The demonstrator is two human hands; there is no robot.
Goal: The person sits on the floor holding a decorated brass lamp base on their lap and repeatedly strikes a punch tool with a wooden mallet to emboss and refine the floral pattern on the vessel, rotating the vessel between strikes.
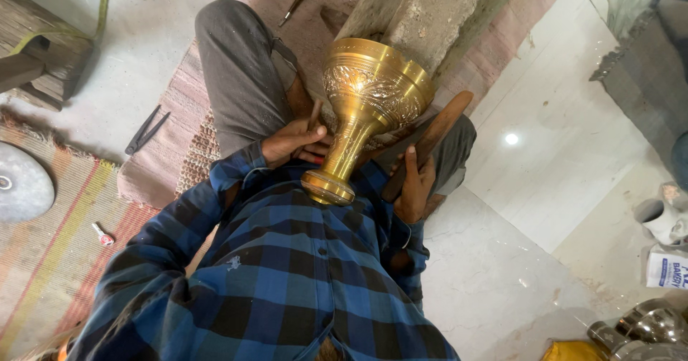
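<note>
Nearest me, the engraved golden brass goblet-shaped vessel (367, 110) rests its foot against my chest, bowl propped on the grey stone block (430, 13). My left hand (294, 142) has its fingers curled around a small tool at the stem; my right hand (414, 185) grips a brown wooden mallet (430, 142). The vessel looks heavy, rigid and slick; I'd hold it at the narrow stem.

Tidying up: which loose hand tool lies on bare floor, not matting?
The dark two-legged metal pincers beside the left knee; the wooden-handled chisel lies on pink matting.
</note>
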